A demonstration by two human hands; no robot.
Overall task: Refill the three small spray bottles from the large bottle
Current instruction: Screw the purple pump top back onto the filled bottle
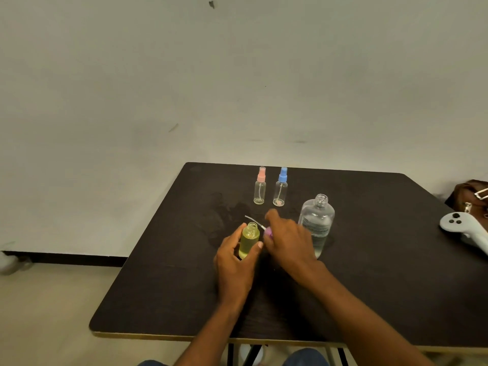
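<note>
We are working mid-frame.
Left hand (232, 262) is gripping the yellow spray bottle (249, 240); right hand (287, 241) is holding its purple spray head (268, 231).

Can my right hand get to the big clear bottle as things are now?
Probably yes. The big clear bottle stands just beside the right hand with nothing between them. But that hand holds the purple spray top, so it would likely need to set that down first.

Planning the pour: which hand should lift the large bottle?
Probably the right hand: the large bottle stands beside it, and the left hand grips the yellow bottle. First set down the spray head.
</note>
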